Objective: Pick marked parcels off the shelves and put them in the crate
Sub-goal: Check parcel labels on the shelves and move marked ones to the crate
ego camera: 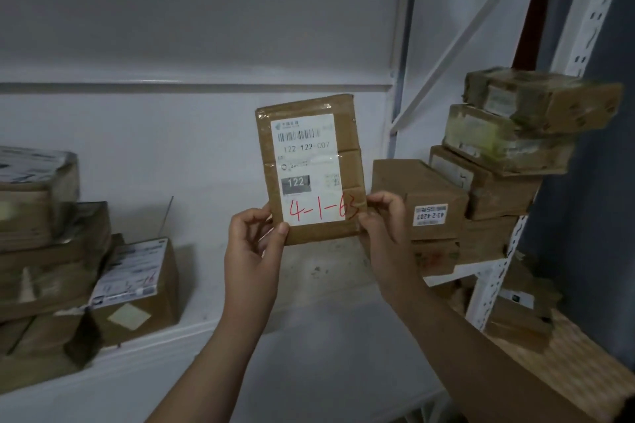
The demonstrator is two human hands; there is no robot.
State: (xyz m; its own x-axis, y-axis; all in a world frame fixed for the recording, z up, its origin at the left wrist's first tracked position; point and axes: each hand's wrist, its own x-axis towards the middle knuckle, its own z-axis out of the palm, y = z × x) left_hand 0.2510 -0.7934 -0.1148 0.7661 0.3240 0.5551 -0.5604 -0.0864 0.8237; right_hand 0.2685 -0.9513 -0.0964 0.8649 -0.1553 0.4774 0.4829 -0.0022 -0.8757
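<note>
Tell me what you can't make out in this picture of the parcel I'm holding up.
1. The crate: nowhere in the head view, out of frame.
2. The parcel: the label's fine print is too small to read; the left hand and right hand cover its lower corners.
3. The left stack: cut by the left edge, labels blurred.
4. The right stack: top labels smeared by blur.

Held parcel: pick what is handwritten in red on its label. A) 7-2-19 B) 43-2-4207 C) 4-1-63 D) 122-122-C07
C: the parcel, pinched at its bottom corners by the left hand and right hand, bears 4-1-63 in red marker along the bottom of its white label.
</note>
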